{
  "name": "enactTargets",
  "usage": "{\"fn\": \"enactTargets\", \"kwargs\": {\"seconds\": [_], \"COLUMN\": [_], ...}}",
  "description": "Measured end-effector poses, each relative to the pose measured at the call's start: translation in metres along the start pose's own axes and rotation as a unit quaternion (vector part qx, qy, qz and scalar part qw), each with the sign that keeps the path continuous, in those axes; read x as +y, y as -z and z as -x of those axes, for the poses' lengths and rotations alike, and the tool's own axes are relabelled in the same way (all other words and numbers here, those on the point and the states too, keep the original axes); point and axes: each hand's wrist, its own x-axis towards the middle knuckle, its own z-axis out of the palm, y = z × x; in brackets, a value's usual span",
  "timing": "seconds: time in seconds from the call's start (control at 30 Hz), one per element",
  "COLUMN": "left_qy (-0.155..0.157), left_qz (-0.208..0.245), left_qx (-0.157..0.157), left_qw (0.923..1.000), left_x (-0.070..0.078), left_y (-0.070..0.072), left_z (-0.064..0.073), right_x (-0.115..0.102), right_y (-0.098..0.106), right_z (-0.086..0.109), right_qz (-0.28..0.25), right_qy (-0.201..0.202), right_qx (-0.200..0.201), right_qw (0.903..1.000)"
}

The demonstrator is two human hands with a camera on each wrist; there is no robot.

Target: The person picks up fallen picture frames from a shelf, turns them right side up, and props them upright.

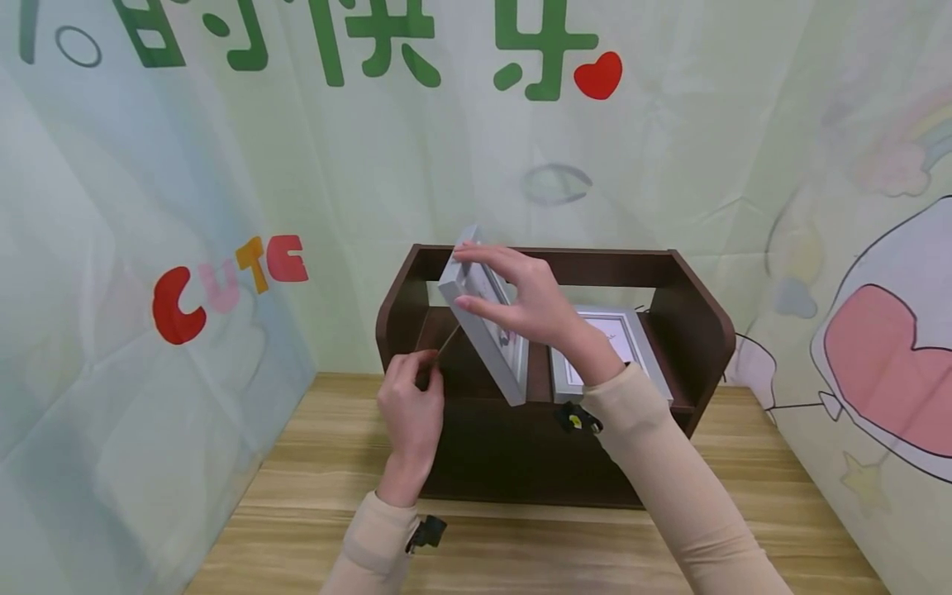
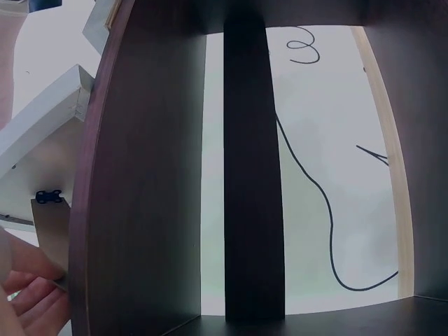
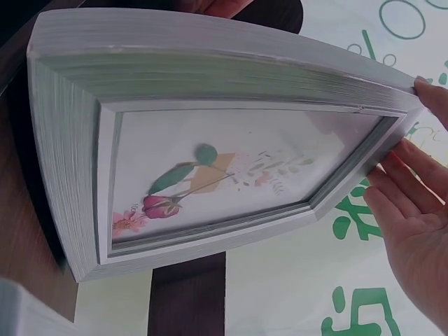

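A silver-grey picture frame [image 1: 485, 343] stands tilted on the left half of a dark brown shelf [image 1: 535, 459]. My right hand [image 1: 531, 304] holds its upper edge, thumb on one side and fingers on the other. In the right wrist view the frame's front [image 3: 70, 98] shows a pressed rose and leaves behind glass. Behind the frame, my left hand [image 1: 412, 405] pinches the free end of its thin stand leg [image 2: 52, 234]. A dark hinge [image 2: 49, 197] joins that leg to the frame's back.
A second silver-grey frame [image 1: 649, 355] lies on the right half of the shelf. Raised side panels [image 1: 699, 330] and a back rail [image 1: 595, 266] bound the shelf top. It stands on a wood-grain table [image 1: 297, 496] before a printed cloth backdrop [image 1: 372, 182].
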Motion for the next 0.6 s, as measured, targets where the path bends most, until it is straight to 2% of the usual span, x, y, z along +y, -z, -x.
{"fn": "enactTargets", "kwargs": {"seconds": [0.37, 0.6], "left_qy": [-0.001, -0.016], "left_qz": [-0.004, -0.002], "left_qx": [-0.004, 0.001], "left_qw": [1.0, 0.9999], "left_x": [0.0004, 0.0054], "left_y": [0.0014, 0.003], "left_z": [0.0002, -0.0005], "right_x": [0.0009, 0.0005], "right_y": [-0.0007, 0.0021], "right_z": [0.0002, 0.0017], "right_qz": [0.002, 0.003], "right_qy": [-0.001, 0.008], "right_qx": [0.002, 0.005], "right_qw": [1.0, 1.0]}}
